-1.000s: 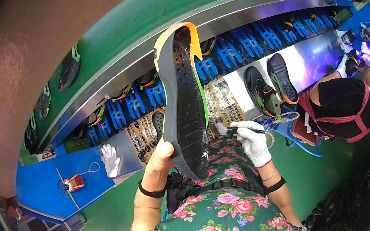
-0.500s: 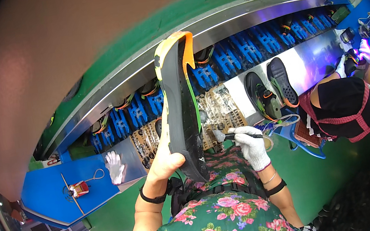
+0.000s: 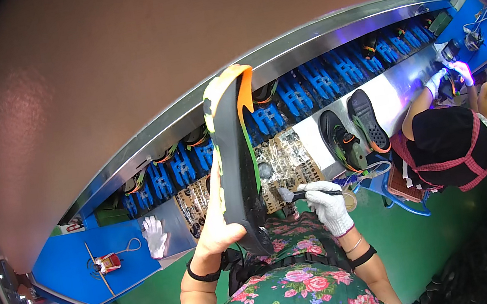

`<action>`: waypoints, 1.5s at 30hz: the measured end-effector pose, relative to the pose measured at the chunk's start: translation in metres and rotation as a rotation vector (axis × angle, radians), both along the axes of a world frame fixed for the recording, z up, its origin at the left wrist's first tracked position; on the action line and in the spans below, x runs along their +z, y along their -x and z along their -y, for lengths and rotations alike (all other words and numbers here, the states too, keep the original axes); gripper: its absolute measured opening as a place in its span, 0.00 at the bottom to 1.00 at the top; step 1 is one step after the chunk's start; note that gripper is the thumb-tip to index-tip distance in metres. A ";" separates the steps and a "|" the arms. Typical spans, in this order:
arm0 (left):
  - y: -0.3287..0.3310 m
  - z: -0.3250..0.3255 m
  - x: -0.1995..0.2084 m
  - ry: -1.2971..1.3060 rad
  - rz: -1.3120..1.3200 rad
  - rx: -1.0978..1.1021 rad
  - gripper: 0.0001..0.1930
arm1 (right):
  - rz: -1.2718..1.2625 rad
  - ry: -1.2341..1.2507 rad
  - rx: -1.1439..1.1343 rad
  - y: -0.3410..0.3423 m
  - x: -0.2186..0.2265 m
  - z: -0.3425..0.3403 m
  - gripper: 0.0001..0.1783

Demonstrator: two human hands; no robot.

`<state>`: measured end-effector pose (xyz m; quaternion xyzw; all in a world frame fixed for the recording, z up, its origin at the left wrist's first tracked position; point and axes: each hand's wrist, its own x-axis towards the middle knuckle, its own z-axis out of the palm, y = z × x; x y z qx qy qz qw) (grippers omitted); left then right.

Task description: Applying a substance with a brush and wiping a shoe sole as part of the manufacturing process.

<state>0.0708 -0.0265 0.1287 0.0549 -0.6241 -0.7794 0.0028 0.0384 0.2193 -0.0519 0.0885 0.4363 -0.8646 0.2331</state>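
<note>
My left hand (image 3: 221, 235), bare, grips a clog-like shoe (image 3: 236, 165) near its lower end and holds it up on edge. The shoe has a thick black sole and a yellow, orange and green upper; it hides most of my fingers. In a white glove, my right hand (image 3: 328, 207) is closed around a brush (image 3: 287, 195) with a dark handle and pale bristles. The bristle end points left, apart from the shoe, above the plastic-covered cardboard (image 3: 291, 158) on the bench. A small round clear object (image 3: 265, 169) lies on that cardboard.
Blue racks (image 3: 294, 95), some bearing shoes, line the bench's far side. A pair of black shoes (image 3: 365, 116) sits right of the cardboard. A white glove (image 3: 155, 236) lies left, beside a blue side table (image 3: 78, 262). On the right, a co-worker (image 3: 448, 145) handles a shoe.
The shoe in my left hand sits slightly lower in the picture. My right hand and the brush have also dropped a little, with the bristles slightly further left. The view has tilted slightly.
</note>
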 end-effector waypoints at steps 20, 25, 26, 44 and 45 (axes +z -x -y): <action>0.153 0.158 -0.025 -1.827 -0.125 0.234 0.39 | -0.071 -0.103 0.127 -0.008 -0.022 0.023 0.09; 0.184 0.155 -0.033 -1.564 -0.441 0.219 0.53 | -0.092 -0.133 0.151 -0.006 -0.023 0.028 0.11; 0.182 0.130 -0.027 -1.643 -0.433 0.282 0.57 | -0.100 -0.144 0.163 -0.006 -0.026 0.026 0.11; 0.444 -0.140 -0.003 0.576 -0.287 0.145 0.48 | -0.061 -0.140 0.048 0.041 -0.028 0.003 0.11; 0.472 -0.132 -0.006 0.674 -0.328 0.166 0.51 | -0.025 -0.108 0.051 0.036 -0.026 0.016 0.11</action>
